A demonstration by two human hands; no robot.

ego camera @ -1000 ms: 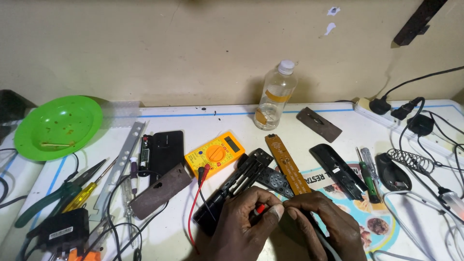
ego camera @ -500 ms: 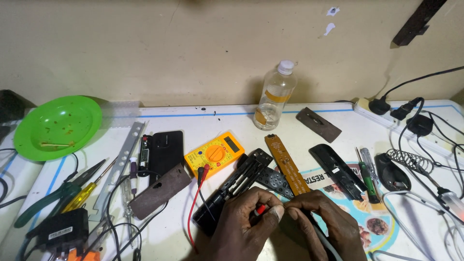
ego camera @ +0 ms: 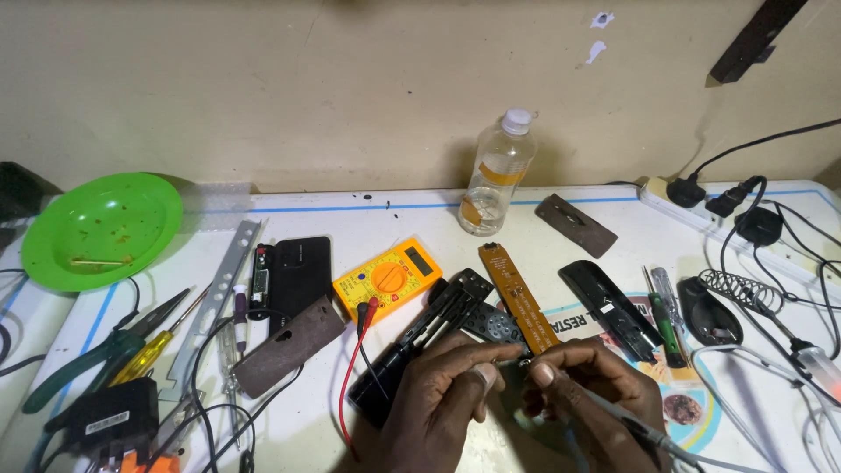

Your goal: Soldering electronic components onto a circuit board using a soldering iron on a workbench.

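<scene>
Both hands' fingers pinched together at the orange circuit board's (ego camera: 523, 298) near end, bare tabletop (ego camera: 298, 420) leftward.

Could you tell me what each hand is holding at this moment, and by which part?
The right hand pinches a thin probe near its tip, over the orange circuit strip. The left hand has its fingertips closed there too, but what it grips cannot be told.

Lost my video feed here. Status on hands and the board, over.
Left hand and right hand pinched together at the near end of the orange circuit board. What they grip is hidden. Black remote shell lies under the left hand.
</scene>
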